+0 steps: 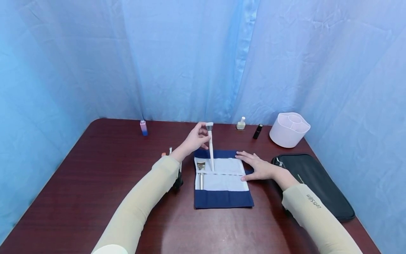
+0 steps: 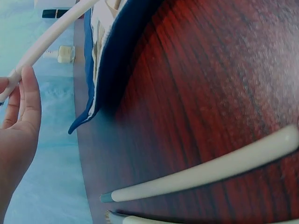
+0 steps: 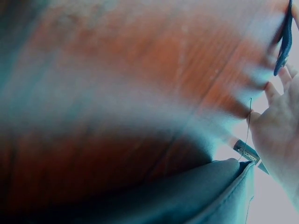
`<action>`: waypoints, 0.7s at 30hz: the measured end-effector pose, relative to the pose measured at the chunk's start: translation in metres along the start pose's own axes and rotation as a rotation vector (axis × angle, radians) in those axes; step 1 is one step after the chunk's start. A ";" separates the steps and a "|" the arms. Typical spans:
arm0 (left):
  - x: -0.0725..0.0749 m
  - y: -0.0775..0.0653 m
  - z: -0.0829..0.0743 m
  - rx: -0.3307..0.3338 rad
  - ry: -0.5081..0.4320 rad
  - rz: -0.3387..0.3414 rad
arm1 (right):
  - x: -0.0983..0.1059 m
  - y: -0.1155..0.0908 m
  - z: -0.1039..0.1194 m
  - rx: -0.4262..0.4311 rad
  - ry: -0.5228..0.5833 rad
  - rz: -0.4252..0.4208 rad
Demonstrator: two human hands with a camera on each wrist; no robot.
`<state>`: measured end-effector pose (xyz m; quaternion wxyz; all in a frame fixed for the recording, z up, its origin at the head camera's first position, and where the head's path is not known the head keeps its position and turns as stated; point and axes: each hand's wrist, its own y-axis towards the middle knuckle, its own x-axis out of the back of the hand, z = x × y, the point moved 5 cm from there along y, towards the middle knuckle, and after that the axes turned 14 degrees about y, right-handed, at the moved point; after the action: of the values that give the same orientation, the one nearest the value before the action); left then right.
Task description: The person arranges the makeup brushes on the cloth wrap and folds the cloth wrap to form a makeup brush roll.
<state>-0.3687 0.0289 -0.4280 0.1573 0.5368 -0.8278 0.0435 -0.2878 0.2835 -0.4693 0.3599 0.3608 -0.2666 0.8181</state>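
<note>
My left hand [image 1: 197, 138] pinches a white-handled makeup brush [image 1: 211, 150] near its bristles, between thumb and fingers. Bristles point up, and the handle's lower end meets the pale pocket of a navy brush roll [image 1: 223, 199]. In the roll's left slot lies another makeup brush [image 1: 201, 174] with brown bristles. At the roll's right edge rests my right hand [image 1: 258, 167], fingers spread and thumb on the fabric. The left wrist view shows the pinched handle [image 2: 51, 37] running up toward the roll's edge [image 2: 110, 60].
Partly behind my left forearm stands a dark holder [image 1: 178, 181] with brushes; white handles [image 2: 210, 172] show up close. A black zip case [image 1: 317, 183] lies right. Farther back are a pale organizer [image 1: 285, 132], a black tube [image 1: 257, 132], a nail polish bottle [image 1: 240, 125] and a pink-blue bottle [image 1: 143, 128].
</note>
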 end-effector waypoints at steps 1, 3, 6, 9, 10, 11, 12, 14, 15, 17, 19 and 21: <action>0.000 0.000 0.001 -0.002 0.011 0.003 | 0.000 0.000 0.000 0.001 0.000 0.000; 0.000 -0.001 0.002 -0.005 0.035 0.023 | -0.001 0.001 0.000 0.004 -0.002 0.002; -0.002 -0.003 0.003 -0.014 0.083 0.066 | -0.001 0.001 0.000 0.004 -0.004 0.003; -0.004 -0.006 0.003 -0.019 0.129 0.099 | -0.001 0.001 0.001 -0.001 -0.004 0.002; -0.004 -0.006 0.003 -0.020 0.138 0.107 | -0.001 0.001 0.002 -0.003 -0.004 0.003; -0.004 -0.007 0.003 -0.020 0.151 0.115 | -0.001 0.000 0.002 -0.004 -0.002 0.003; -0.004 -0.007 0.002 -0.019 0.169 0.121 | 0.000 0.000 0.003 -0.005 -0.002 0.002; -0.004 -0.008 0.002 -0.027 0.209 0.133 | 0.000 0.000 0.002 -0.006 0.002 0.003; -0.004 -0.008 0.002 -0.034 0.228 0.141 | 0.000 0.000 0.002 -0.006 0.005 0.002; -0.004 -0.010 0.003 -0.048 0.277 0.154 | 0.000 0.000 0.001 -0.005 0.007 0.000; -0.003 -0.011 0.003 -0.059 0.313 0.168 | -0.001 0.000 0.000 -0.005 0.004 0.000; -0.003 -0.013 0.004 -0.064 0.333 0.187 | -0.001 0.001 -0.001 -0.003 0.002 0.000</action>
<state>-0.3572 0.0250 -0.4335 0.3041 0.4376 -0.8377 0.1198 -0.2883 0.2833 -0.4707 0.3608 0.3595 -0.2672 0.8181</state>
